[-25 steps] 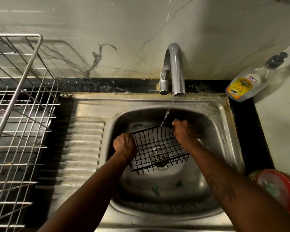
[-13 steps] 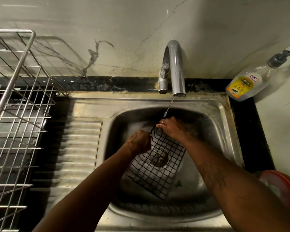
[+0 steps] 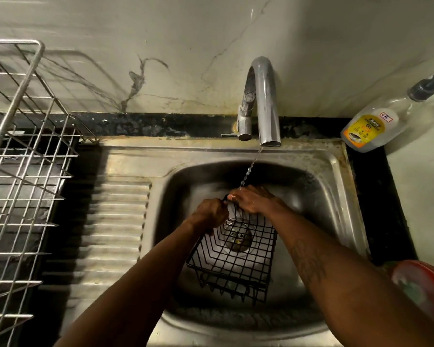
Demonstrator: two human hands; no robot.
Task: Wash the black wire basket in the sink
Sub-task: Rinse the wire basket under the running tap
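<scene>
The black wire basket [image 3: 238, 259] hangs tilted over the drain inside the steel sink [image 3: 336, 221]. My left hand [image 3: 211, 214] grips its upper left edge. My right hand [image 3: 251, 199] holds the top rim right beside it, so both hands meet at the basket's far corner. A thin stream of water runs from the chrome tap [image 3: 263, 101] onto my right hand. The basket's lower end points toward me, and the drain shows through its mesh.
A large steel wire dish rack [image 3: 23, 171] stands on the left, beside the ribbed drainboard [image 3: 115, 234]. A dish soap bottle [image 3: 376, 123] leans in the back right corner. A red round object [image 3: 424, 284] sits at the right edge on the black counter.
The basket has been turned from lying across the sink to hanging with its far corner up. My hands have come together at its top edge.
</scene>
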